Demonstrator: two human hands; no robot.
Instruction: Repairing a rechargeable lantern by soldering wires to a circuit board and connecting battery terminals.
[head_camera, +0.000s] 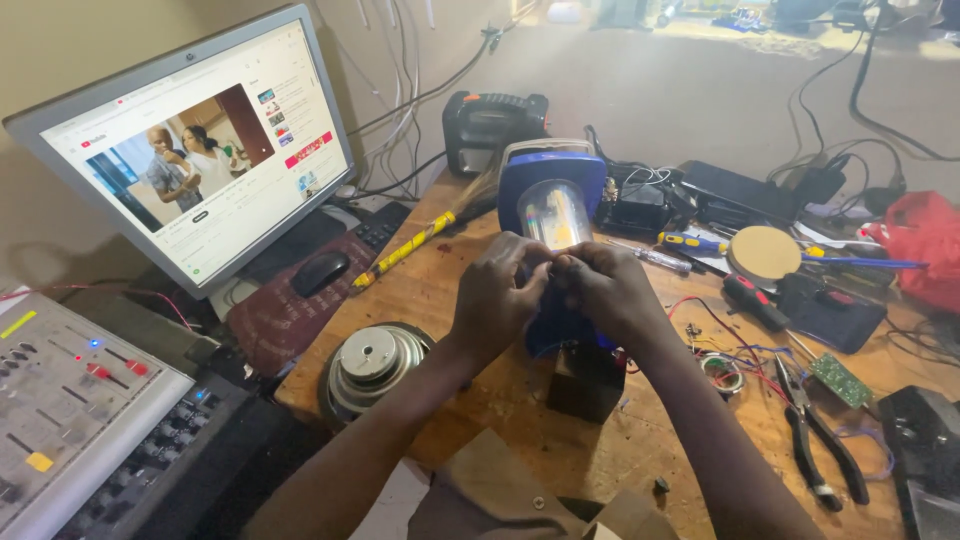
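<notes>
Your left hand and right hand meet at the middle of the wooden worktop, fingertips pressed together over the near end of a blue lantern-style lamp. Both hands are curled closed in a pinch, but what they pinch is too small and too hidden by the fingers to tell. The lamp lies on its side with its clear, shiny reflector window facing you and its blue body running back under your palms; its lower part rests on a small dark block just in front of your wrists.

To the left of your left forearm a round speaker driver sits magnet-up near the worktop's edge. A yellow-patterned stick lies slantwise beyond it, pointing toward the lamp. Behind the lamp stands a black boxy device.

To the right of your right hand lie loose red and blue wires, a small coil of wire, a green circuit board and black-handled pliers. Further back there is a screwdriver with a yellow and blue handle, a clear-handled screwdriver and a round tan disc.

Off the worktop on your left, a monitor shows a video page, a black mouse sits on a dark red pad, and a grey mixing console fills the near corner.
</notes>
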